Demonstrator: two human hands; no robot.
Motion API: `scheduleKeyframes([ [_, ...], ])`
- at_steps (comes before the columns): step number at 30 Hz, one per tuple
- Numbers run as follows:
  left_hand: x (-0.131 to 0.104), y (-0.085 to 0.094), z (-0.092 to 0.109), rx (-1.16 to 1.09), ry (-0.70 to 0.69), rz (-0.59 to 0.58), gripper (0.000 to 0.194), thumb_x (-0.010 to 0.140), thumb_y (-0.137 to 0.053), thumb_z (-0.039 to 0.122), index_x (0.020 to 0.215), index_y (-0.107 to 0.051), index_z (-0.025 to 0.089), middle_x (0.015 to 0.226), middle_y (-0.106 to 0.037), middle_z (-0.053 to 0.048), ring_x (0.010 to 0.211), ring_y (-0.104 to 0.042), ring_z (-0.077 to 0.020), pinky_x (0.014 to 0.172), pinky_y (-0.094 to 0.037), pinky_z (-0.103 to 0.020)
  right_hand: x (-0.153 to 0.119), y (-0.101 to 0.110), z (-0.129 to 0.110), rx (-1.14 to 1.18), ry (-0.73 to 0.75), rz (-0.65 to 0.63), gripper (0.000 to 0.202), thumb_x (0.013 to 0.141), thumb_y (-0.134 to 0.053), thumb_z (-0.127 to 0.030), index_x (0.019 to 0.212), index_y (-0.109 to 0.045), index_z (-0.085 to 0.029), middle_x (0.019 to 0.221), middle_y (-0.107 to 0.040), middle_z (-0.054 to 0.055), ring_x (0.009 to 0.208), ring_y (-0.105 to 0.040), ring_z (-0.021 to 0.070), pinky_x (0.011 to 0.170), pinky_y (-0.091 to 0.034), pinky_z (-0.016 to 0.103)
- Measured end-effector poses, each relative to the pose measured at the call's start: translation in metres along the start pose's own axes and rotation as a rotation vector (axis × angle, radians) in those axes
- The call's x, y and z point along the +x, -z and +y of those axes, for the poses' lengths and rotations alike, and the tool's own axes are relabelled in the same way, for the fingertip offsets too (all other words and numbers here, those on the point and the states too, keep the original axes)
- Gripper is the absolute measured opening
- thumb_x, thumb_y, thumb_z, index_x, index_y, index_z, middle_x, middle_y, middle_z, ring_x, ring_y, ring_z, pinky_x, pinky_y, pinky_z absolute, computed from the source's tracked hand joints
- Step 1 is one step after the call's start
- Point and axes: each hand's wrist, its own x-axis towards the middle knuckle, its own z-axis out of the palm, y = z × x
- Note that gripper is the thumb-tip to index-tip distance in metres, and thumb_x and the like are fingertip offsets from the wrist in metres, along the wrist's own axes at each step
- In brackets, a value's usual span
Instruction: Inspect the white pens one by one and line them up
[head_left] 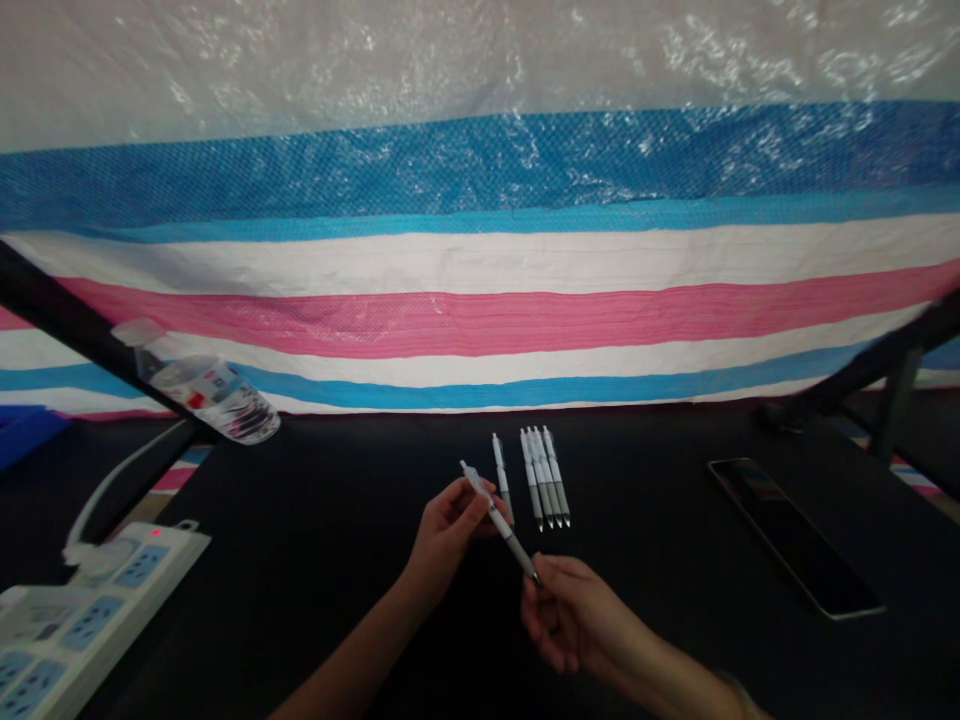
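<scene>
Currently, a slim white-and-grey plastic pen (504,530) is held slantwise above the black table (300,560): its white upper part is pinched between thumb and fingers of the left hand (451,522), and its tip is gripped lightly by the closed fingertips of the right hand (568,608). The step in hand is judged to be the handling of this single pen at both ends; for any further move, a steady hold by one hand seems to be called for while the other is loosened. Beyond the hands, four matching white-and-grey pens (548,485) are laid side by side, tips toward the wearer, and a lone white-and-grey pen (500,462) is set just left of them; whether it is touched by the left fingers cannot be told. As for containers, a clear plastic bottle with a printed label (225,395) is seen tilted at the table's far left; how much liquid is held in it cannot be made out.
</scene>
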Motion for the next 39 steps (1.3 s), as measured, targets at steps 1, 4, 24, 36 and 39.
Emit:
scheduleKeyframes([
  [1, 0.000, 0.000, 0.000, -0.020, 0.001, -0.018, 0.030, 0.080, -0.079, 0.038, 0.095, -0.068, 0.014, 0.083, -0.074, -0.007, 0.075, -0.073, -0.0191, 0.073, -0.059, -0.030, 0.001, 0.002, 0.000, 0.021, -0.005, -0.004, 0.056, 0.072, -0.068, -0.071, 0.077, -0.049, -0.018, 0.054, -0.059, -0.002, 0.032, -0.049, 0.0074, 0.030, -0.022, 0.016],
  [4, 0.001, 0.000, -0.001, -0.074, -0.001, -0.065, 0.028, 0.080, -0.079, 0.037, 0.094, -0.068, 0.014, 0.083, -0.073, -0.006, 0.078, -0.073, -0.0202, 0.075, -0.059, -0.031, 0.003, 0.006, 0.000, 0.042, -0.039, -0.019, 0.055, 0.074, -0.066, -0.070, 0.076, -0.051, -0.018, 0.052, -0.059, -0.001, 0.031, -0.047, 0.0075, 0.031, -0.022, 0.017],
  [24, -0.001, -0.002, 0.008, 0.138, -0.034, 0.011, 0.041, 0.081, -0.076, 0.039, 0.111, -0.068, 0.013, 0.079, -0.071, -0.005, 0.066, -0.067, -0.0169, 0.065, -0.055, -0.028, 0.000, 0.008, -0.016, -0.526, 0.255, 0.081, 0.059, 0.087, -0.053, -0.068, 0.094, -0.068, -0.011, 0.070, -0.066, 0.003, 0.037, -0.050, 0.0052, 0.034, -0.029, 0.017],
  [36, -0.002, -0.003, 0.009, 0.190, -0.031, 0.005, 0.073, 0.078, -0.077, 0.040, 0.139, -0.041, 0.020, 0.075, -0.073, -0.003, 0.061, -0.068, -0.0167, 0.057, -0.056, -0.026, 0.001, 0.009, -0.018, -0.591, 0.268, 0.117, 0.055, 0.090, -0.051, -0.064, 0.095, -0.068, -0.012, 0.065, -0.062, 0.000, 0.036, -0.047, 0.0052, 0.035, -0.027, 0.018],
  [39, -0.001, -0.002, 0.009, 0.208, -0.025, 0.012, 0.064, 0.078, -0.077, 0.039, 0.131, -0.048, 0.019, 0.076, -0.074, -0.004, 0.062, -0.068, -0.0171, 0.058, -0.056, -0.027, 0.001, 0.010, -0.017, -0.600, 0.267, 0.119, 0.053, 0.091, -0.051, -0.063, 0.094, -0.068, -0.013, 0.064, -0.062, -0.001, 0.036, -0.047, 0.0052, 0.035, -0.028, 0.017],
])
